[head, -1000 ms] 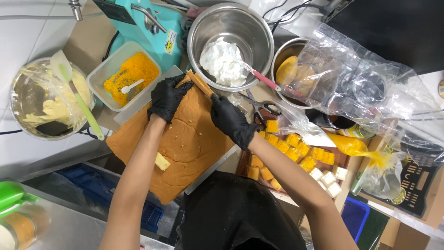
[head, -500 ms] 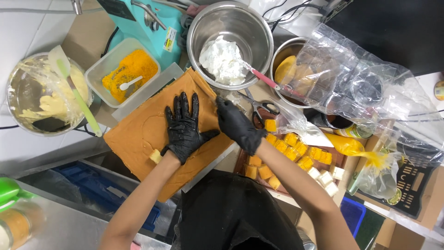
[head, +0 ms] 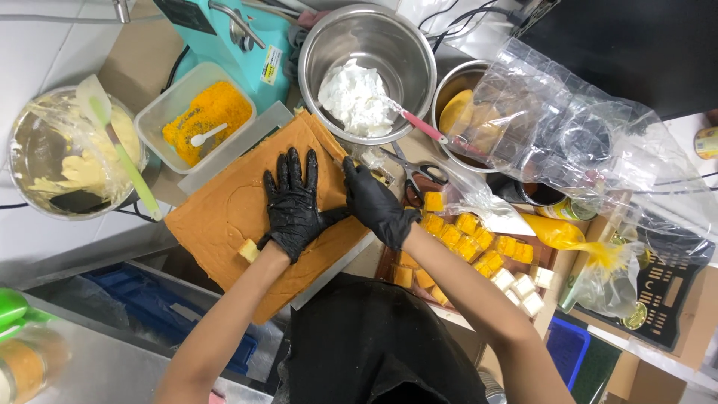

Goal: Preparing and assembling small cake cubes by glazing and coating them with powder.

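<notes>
Left hand (head: 293, 200) flat, fingers spread, on cake sheet (head: 224, 217) at frame centre; right hand (head: 376, 203) curled at sheet's right edge; sheet's long axis runs lower-left.

A pale, smooth desk (head: 45, 52) fills the far left, evenly lit with soft shadows and no glare. A black cable (head: 15, 206) runs across it toward the left edge. Nearer, a brushed steel ledge (head: 82, 359) runs along the bottom left, above a blue crate (head: 149, 314). At the far right stands a dark black panel (head: 636, 52), and a blue bin (head: 566, 348) sits low at the near right.
</notes>
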